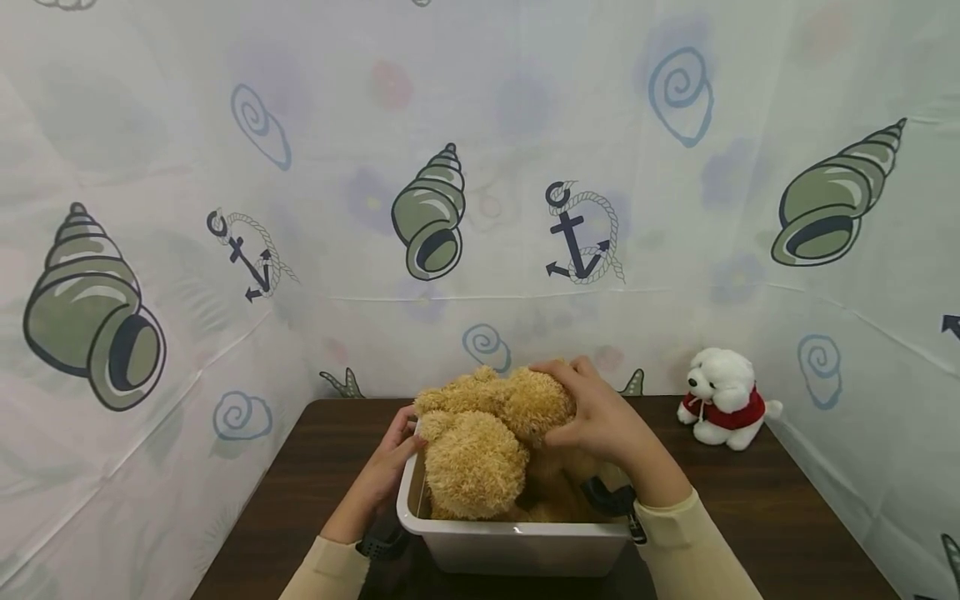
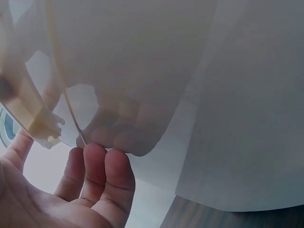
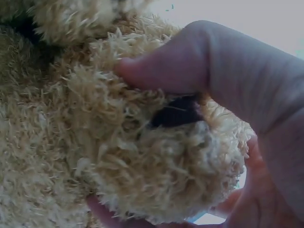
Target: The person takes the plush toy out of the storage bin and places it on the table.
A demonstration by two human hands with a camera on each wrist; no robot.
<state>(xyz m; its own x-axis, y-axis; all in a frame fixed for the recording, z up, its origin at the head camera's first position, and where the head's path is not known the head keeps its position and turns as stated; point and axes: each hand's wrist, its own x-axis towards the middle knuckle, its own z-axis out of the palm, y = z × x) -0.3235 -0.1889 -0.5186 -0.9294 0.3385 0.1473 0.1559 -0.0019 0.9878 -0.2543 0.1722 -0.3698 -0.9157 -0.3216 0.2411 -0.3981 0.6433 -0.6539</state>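
A curly tan teddy bear [image 1: 476,467] fills much of a white plastic bin [image 1: 525,550] and bulges above its rim. My right hand [image 1: 600,417] grips a rounded part of the bear at the upper right. In the right wrist view the thumb [image 3: 161,71] sinks into the shaggy fur [image 3: 142,161] beside a dark patch, while the other fingers curl round the far side. On the bin's left side my left hand [image 1: 390,458] holds the rim. Its fingertips [image 2: 118,164] press the pale outer wall [image 2: 142,61] in the left wrist view.
The bin stands at the front of a dark wooden table [image 1: 720,500]. At the back right sits a white plush dog [image 1: 723,400] in a red top. A curtain [image 1: 510,125] printed with shells and anchors encloses the table at the back and sides.
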